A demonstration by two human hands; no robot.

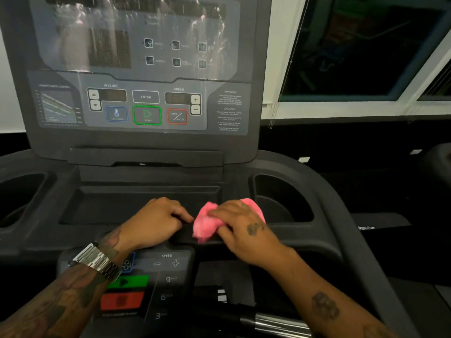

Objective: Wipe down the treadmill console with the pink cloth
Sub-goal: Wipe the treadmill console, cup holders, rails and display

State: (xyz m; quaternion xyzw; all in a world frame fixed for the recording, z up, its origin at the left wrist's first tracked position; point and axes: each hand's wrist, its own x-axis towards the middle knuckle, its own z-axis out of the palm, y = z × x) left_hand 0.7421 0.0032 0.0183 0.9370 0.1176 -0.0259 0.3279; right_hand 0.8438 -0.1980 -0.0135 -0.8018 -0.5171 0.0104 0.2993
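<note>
Pink cloth is bunched under my right hand, fingers curled round it, pressed on the front rim of the treadmill console tray, approx. mid-rim, just left of the right cup holder. Left hand rests on the same rim beside the cloth, fingers bent over the edge, holding nothing I can make out, fingertips close to the fabric.

Risks from here, as I judge them:
- Lower speed pad sits right under the left wrist w/ the watch; a drag back could press a key. The green start button is close by (can't tell if the machine is powered).
- Cloth is wadded, so little of it meets the surface; likely streaks or missed strips.
- Upper display shows smears/glare; wiping w/ a balled cloth may just spread them.
- Cloth could drop into the cup holder if swept right too fast.
</note>
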